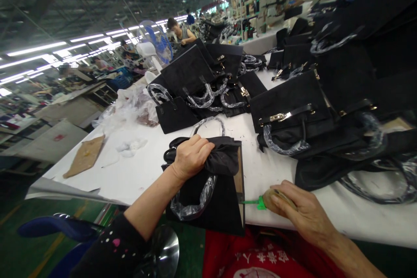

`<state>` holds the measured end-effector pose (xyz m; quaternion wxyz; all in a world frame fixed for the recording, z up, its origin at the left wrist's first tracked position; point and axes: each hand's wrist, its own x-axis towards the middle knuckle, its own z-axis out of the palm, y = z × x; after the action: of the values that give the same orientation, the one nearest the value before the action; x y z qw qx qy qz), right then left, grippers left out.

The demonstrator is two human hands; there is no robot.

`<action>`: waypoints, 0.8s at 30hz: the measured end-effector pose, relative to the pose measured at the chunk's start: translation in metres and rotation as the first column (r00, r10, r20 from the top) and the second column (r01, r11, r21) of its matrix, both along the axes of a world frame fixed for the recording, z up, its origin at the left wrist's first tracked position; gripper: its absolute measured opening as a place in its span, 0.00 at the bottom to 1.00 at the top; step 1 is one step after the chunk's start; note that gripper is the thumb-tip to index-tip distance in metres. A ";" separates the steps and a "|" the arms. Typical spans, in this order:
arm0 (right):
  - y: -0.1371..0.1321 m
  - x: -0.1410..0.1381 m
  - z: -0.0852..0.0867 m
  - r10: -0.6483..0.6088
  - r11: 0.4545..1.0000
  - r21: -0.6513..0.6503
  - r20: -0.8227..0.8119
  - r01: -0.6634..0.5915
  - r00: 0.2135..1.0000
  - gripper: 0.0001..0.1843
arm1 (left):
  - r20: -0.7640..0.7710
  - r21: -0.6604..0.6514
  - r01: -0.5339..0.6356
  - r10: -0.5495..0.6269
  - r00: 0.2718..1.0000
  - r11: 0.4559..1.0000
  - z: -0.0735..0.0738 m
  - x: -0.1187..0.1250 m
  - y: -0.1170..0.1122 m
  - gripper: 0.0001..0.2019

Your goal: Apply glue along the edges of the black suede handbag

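Note:
A black handbag [224, 202] lies at the near edge of the white table [137, 173], its handles wrapped in clear plastic. My left hand [190, 156] is closed on a bunch of black fabric at the top of this bag. My right hand [295, 208] rests on the table edge to the right, fingers curled round a small tool with a green tip [257, 202] that points at the bag's side.
Piles of black handbags [293, 104] cover the table's middle and right. A brown card piece [85, 155] and crumpled plastic [133, 104] lie at the left. A blue fan [159, 43] stands behind; other people work at far benches. A blue stool [58, 226] stands below left.

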<state>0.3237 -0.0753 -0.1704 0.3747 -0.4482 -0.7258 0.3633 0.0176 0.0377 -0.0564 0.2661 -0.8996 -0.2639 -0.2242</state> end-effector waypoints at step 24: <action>0.025 -0.004 0.001 -0.119 0.963 0.256 0.099 0.091 0.988 0.09 | 0.192 -0.253 0.018 0.032 0.981 0.967 0.062 -0.002 -0.035 0.04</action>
<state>0.3195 -0.0499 -0.1692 0.4050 -0.4551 -0.7612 0.2222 0.0155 0.0024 0.0057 0.1225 -0.8992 -0.3181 -0.2743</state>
